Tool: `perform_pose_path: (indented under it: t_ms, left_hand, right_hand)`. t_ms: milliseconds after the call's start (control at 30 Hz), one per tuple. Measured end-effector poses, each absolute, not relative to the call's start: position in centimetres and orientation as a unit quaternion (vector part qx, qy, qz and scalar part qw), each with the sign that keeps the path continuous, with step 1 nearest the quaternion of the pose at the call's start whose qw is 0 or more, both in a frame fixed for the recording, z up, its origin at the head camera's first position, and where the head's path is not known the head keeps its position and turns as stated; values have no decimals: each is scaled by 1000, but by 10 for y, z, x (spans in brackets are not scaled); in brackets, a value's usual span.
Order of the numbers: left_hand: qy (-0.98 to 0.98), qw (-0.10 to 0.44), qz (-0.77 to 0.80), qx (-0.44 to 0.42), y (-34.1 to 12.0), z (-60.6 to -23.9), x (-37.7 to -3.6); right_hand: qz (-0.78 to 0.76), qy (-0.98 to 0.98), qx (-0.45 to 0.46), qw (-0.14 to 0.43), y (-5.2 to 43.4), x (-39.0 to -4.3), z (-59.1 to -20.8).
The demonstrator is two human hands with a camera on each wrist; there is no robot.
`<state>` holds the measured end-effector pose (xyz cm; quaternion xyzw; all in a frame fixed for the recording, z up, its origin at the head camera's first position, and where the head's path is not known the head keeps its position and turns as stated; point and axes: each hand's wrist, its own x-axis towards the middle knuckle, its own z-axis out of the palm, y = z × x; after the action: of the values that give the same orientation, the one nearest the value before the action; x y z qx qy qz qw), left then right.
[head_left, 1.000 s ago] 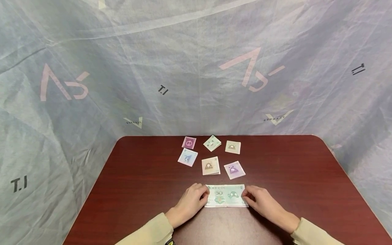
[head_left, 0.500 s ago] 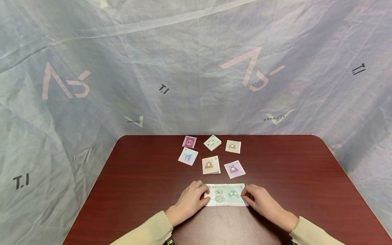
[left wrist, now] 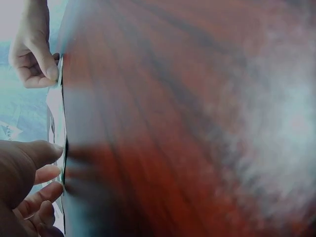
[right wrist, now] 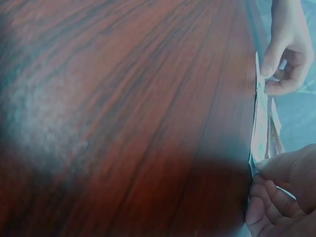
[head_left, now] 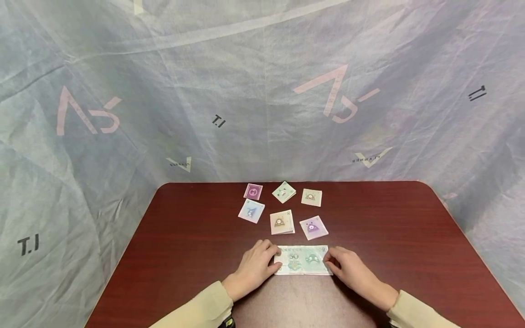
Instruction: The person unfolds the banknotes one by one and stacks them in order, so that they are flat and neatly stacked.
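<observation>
Flat between both hands: green banknote.

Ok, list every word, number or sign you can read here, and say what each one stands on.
"50": on the green banknote pinched between the left hand and right hand.
"T.I": black, on the backdrop sheet, again at lower left and upside down at upper right.
Small line by the pale tick mark at right: too blurred.
Print on the six folded notes: too small.
</observation>
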<state>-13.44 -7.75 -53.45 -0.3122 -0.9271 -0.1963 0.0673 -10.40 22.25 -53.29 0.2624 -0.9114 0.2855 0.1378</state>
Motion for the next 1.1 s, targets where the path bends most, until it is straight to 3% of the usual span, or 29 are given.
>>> perform_pose_path:
  t_ms: [633, 1100]
  left_hand:
    - [-931, 53, -195, -306, -76, -535, -132]
    - [-931, 71, -187, -306, -74, -538, -135]
  right_hand:
    - [295, -915, 237, 138, 222, -103, -534]
    - [309, -908, 250, 133, 228, -108, -536]
